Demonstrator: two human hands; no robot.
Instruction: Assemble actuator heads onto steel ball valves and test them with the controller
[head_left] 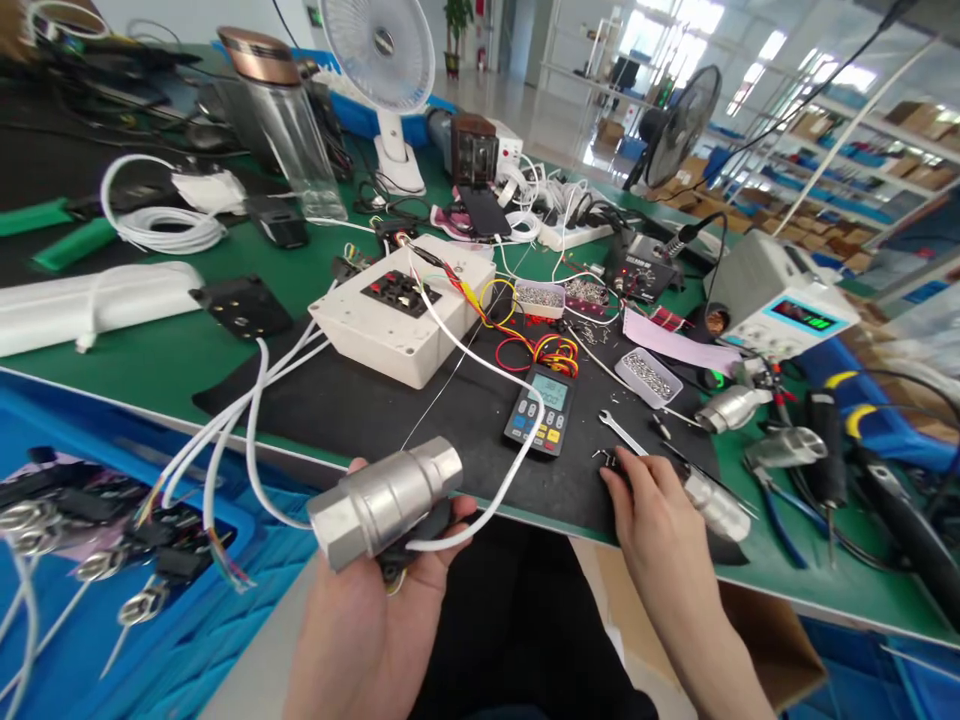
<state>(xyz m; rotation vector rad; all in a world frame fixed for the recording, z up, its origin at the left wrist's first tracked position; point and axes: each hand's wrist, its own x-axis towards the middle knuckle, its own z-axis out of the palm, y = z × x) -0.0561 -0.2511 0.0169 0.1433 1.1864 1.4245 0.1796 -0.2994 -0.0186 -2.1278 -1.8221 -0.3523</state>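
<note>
My left hand (382, 610) is closed around a silver metal pipe fitting (386, 500) with hex ends, held tilted just off the table's front edge. A black part (427, 525) sits against the fitting's underside, and a white cable (517, 465) loops out from it. My right hand (660, 520) rests on the black mat (480, 450) with fingers bent together beside a few small screws (604, 457); whatever is between the fingertips is too small to make out. Close to that hand lie an open-end wrench (621, 432) and another metal fitting (716, 508).
A handheld meter (541, 410) with red and yellow leads stands before a white box (409, 315). Trays of small screws (649, 378), pliers (780, 510) and a power supply (784, 300) are to the right. A blue bin (225, 500) with cabled parts is at lower left.
</note>
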